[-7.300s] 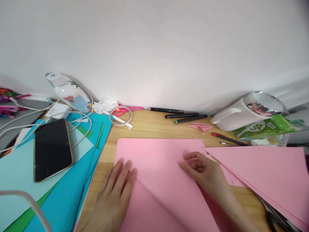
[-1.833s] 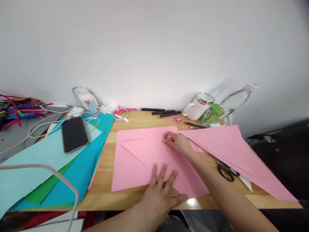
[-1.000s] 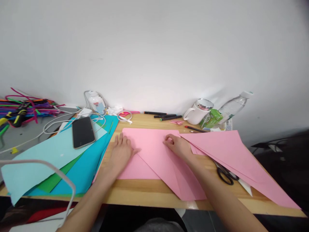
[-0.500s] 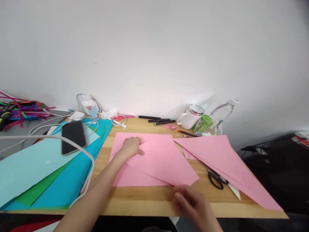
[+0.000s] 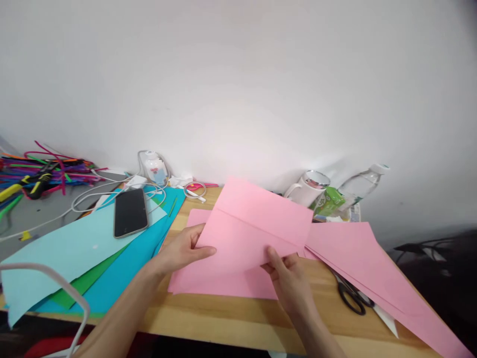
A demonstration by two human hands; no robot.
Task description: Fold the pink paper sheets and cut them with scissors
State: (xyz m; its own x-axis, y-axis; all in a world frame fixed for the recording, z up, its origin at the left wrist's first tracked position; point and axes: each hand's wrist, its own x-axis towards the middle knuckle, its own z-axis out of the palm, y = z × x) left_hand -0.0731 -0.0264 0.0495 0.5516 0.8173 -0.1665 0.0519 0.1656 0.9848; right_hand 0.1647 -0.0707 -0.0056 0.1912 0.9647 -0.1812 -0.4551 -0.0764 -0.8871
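Pale wall [image 5: 238,99] rises beyond the wooden table [image 5: 208,320]; my left hand [image 5: 182,252] and right hand [image 5: 291,283] pinch the creased pink sheet [image 5: 249,236] by its left and near edges, above flat pink paper [image 5: 227,287]. Likely light, bendy, easily wrinkled: edges suit best.

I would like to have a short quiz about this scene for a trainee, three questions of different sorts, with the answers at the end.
1. What do the left hand and the right hand hold together?
a) a white mug
b) a raised pink sheet
c) a clear bottle

2. True or false: the phone lies at least partly over the pale blue paper.

3. Fill in: on the wooden table, to the right of the right hand, lies a pair of black-handled ____.

Key: 1: b. 2: true. 3: scissors.
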